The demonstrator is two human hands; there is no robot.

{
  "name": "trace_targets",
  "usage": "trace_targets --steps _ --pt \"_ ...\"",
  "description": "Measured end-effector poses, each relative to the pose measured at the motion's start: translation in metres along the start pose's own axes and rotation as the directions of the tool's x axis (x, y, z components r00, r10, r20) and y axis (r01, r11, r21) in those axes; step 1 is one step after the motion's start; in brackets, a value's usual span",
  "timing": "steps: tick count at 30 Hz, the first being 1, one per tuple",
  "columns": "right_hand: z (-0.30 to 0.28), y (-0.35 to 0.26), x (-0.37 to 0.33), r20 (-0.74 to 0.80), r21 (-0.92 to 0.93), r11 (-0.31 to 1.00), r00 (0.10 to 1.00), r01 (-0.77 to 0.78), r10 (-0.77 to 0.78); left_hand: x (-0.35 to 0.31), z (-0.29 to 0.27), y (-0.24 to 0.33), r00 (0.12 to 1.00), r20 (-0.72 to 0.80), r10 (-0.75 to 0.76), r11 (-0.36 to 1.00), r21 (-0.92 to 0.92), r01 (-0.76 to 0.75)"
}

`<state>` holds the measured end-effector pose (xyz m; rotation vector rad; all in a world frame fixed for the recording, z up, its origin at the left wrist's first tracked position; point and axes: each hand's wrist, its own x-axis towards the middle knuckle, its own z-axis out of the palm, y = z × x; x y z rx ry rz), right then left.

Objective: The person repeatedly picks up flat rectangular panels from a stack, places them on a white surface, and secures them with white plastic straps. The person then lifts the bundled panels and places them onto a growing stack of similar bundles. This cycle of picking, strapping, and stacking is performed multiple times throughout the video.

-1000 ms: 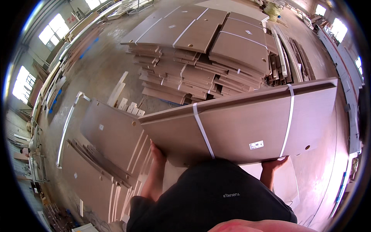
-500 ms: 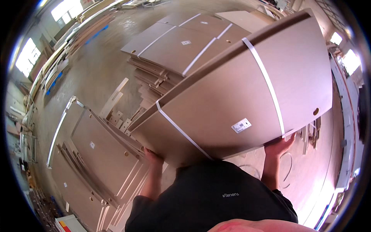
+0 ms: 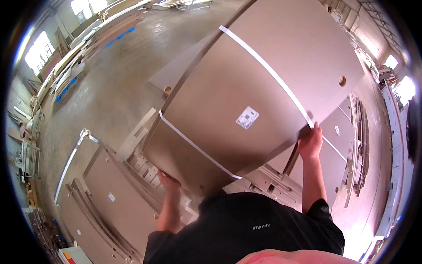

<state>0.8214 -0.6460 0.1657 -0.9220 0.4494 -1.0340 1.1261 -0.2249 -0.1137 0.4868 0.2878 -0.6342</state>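
Observation:
A large bundle of brown boards (image 3: 211, 101) leans tilted in front of my body, bound by two white straps (image 3: 274, 75) and bearing a white label. Its lower left corner rests in my left hand (image 3: 170, 181), whose fingers go partly out of sight behind the edge. My right hand (image 3: 310, 141) grips the near right edge beside the end of a strap. A round hole (image 3: 342, 81) shows near the bundle's right side. Partly hidden beneath and behind it lie more brown boards (image 3: 336, 145), strapped in white.
Brown panels (image 3: 118, 189) lean at the lower left, beside a white-edged frame (image 3: 68, 165). Small drilled wooden pieces (image 3: 143, 165) lie just right of them. Long boards (image 3: 105, 35) are stacked along the far left wall, and narrow strips (image 3: 361, 149) lie at the right.
The bundle has swung, its far end rising and its right side coming round. My right hand has moved up with it. Strapped boards at the right have come into view.

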Motion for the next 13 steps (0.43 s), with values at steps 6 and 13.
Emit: trace_targets --steps 6,13 --pt "0.064 0.012 0.181 -0.004 -0.214 0.976 1.000 -0.029 0.029 0.102 0.127 0.048 0.968 0.244 0.067 0.995 0.056 -0.083" --pt "0.024 0.099 0.393 0.147 -0.971 0.198 0.987 0.133 0.058 0.170 0.207 0.062 0.990 0.064 0.127 0.829 0.542 -0.142"
